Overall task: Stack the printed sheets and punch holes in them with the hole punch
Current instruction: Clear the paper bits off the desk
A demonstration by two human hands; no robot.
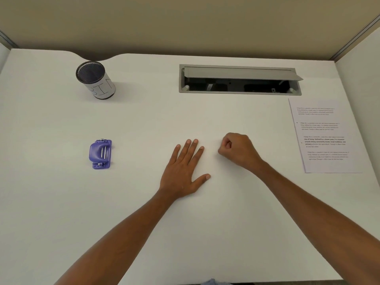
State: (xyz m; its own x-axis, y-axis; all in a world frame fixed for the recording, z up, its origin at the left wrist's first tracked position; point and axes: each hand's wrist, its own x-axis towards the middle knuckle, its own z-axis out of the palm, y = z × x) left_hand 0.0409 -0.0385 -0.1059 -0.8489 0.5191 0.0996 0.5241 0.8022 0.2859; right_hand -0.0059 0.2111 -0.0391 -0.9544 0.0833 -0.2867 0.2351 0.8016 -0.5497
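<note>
A small purple hole punch point(100, 154) lies on the white desk at the left. Printed sheets point(324, 136) with blocks of text lie flat at the desk's right edge, one on top, with an edge of paper showing beneath. My left hand point(183, 171) rests palm down on the bare desk in the middle, fingers spread, holding nothing. My right hand point(238, 150) sits just to its right, curled into a fist with nothing visible in it. Both hands are apart from the punch and the sheets.
A black mesh cup point(95, 80) wrapped in a handwritten paper label stands at the back left. A grey cable hatch point(239, 80) with its lid propped open is set into the desk at the back. Beige partition walls close off the rear and sides.
</note>
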